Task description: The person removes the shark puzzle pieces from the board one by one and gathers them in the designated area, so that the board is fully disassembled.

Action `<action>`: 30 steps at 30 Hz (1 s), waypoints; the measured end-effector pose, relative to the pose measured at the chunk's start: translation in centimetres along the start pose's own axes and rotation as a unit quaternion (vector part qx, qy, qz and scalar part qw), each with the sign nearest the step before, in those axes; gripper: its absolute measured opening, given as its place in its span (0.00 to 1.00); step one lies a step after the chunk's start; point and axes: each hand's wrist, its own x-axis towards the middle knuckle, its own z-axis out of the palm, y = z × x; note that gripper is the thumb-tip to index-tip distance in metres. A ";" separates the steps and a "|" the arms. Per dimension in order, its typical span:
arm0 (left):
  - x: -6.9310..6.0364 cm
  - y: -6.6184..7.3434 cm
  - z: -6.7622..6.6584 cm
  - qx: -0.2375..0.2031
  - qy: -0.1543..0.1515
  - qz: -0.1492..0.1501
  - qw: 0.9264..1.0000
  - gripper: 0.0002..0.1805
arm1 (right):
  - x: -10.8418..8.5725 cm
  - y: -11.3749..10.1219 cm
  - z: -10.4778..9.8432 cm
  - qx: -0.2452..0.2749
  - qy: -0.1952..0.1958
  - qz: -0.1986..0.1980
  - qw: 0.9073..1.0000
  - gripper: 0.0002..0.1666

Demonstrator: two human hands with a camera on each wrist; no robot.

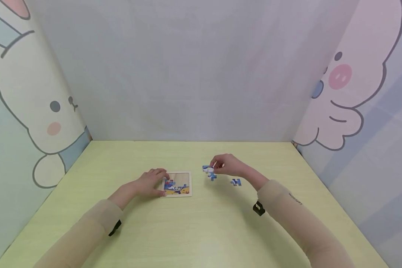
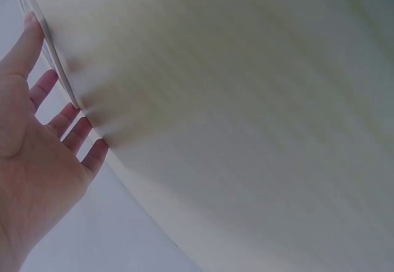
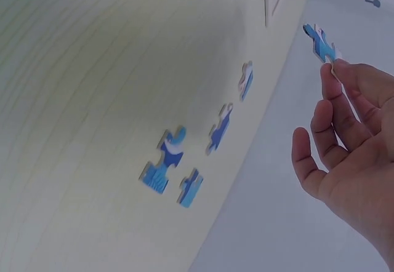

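My left hand rests at the left side of a pale-framed puzzle board, its thumb on the lower left corner and a finger on the upper left. In the left wrist view the hand has its fingers spread along the board's thin edge. Blue and orange pieces fill the board's lower part; bare wood shows above. To the board's right, my right hand is raised over the table. In the right wrist view that hand pinches a blue and white piece between thumb and index finger.
Several loose pieces lie on the table, among them a large blue one, a small one and a dark blue one. One piece is below the right forearm. A grey curtain stands behind the table.
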 end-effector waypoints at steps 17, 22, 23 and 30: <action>0.0 0.0 0.1 -0.001 -0.003 -0.002 1.000 0.34 | -2.1 4.3 0.6 0.013 -0.024 0.068 0.997 0.07; 0.0 0.1 0.1 -0.004 -0.002 -0.004 1.000 0.36 | -1.9 5.1 0.7 0.011 -0.026 0.063 0.998 0.06; 0.0 0.1 0.1 -0.005 -0.001 -0.004 1.000 0.37 | -1.9 5.3 0.8 0.010 -0.025 0.061 0.998 0.06; 0.0 0.2 0.1 -0.001 0.003 -0.002 1.000 0.38 | -1.4 6.2 1.4 -0.013 -0.020 0.040 0.999 0.05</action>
